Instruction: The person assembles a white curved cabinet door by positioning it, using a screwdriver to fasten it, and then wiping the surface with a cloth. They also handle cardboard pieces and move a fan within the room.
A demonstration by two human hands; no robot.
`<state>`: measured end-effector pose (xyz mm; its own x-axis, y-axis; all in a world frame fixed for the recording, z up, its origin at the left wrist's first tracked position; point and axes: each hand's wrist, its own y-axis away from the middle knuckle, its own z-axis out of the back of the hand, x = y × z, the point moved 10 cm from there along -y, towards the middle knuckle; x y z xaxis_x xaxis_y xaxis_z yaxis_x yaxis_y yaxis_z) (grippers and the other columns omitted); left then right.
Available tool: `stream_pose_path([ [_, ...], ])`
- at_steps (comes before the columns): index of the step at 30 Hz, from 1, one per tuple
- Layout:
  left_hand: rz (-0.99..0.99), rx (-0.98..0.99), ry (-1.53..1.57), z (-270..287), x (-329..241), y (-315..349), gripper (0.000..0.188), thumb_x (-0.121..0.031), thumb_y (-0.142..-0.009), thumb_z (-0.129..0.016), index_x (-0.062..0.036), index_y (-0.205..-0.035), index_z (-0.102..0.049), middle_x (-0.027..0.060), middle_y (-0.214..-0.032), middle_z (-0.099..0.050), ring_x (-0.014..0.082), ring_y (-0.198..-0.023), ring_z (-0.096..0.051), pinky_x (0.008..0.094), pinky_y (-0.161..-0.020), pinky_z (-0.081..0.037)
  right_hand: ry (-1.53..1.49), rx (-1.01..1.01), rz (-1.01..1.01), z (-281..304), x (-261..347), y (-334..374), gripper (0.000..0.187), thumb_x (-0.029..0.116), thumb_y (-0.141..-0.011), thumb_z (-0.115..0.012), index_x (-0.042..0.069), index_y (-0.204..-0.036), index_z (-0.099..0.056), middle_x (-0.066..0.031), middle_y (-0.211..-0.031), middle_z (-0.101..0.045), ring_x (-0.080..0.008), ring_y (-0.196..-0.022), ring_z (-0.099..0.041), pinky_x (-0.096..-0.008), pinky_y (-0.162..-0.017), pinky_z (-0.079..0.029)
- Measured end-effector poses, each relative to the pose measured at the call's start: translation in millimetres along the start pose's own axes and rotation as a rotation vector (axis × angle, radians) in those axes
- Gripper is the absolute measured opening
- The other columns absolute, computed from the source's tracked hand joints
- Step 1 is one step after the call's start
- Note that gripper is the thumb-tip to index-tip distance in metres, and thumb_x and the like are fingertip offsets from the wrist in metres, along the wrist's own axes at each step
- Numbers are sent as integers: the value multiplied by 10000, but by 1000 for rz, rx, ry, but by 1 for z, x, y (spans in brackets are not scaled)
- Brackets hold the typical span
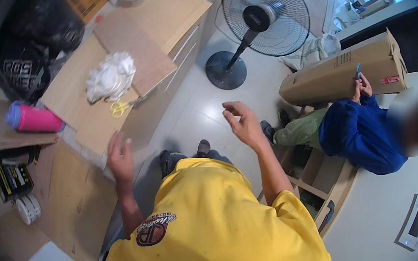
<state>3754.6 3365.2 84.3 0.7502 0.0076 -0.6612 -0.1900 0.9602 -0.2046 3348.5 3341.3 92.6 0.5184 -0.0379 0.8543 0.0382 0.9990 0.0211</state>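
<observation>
My left hand (120, 160) is held beside the edge of the wooden cabinet top (96, 133), its fingers stretched out and nothing in it. Over the floor in front of me, my right hand (243, 124) is raised with bent fingers apart from the thumb, also holding nothing. Nearest to the left hand lies a pair of scissors with yellow handles (119, 110). Beyond them sits a crumpled white bundle (111, 76), which looks like cloth or thin plastic. A loose flat board (142, 52) lies across the cabinet top next to it.
A black standing fan (226, 70) stands ahead. On the right, a person in blue (361, 128) sits holding a small device, beside a long cardboard box (329, 75) and an open wooden drawer unit (317, 180). A pink roll (37, 119) and black bags (20, 69) are at left.
</observation>
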Motion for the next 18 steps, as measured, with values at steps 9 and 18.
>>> stream_pose_path([
  [9, -165, 329, 172, -163, -153, -70, 216, -115, -921, -669, 13, -1092, -705, 174, -1144, -705, 352, -1069, -660, 427, -950, -508, -195, -368, 117, 262, 16, -164, 301, 223, -1019, -608, -30, -1162, -686, -73, -1034, -707, -135, -928, -657, -301, -853, -536],
  [18, -231, 683, 351, -289, -259, -141, 232, -141, -921, -667, 2, -1102, -698, 180, -1138, -698, 354, -1056, -659, 420, -936, -508, -2, -348, -187, 393, -55, -360, 462, 398, -998, -604, -16, -1192, -669, -77, -1044, -702, -162, -977, -638, -307, -827, -510],
])
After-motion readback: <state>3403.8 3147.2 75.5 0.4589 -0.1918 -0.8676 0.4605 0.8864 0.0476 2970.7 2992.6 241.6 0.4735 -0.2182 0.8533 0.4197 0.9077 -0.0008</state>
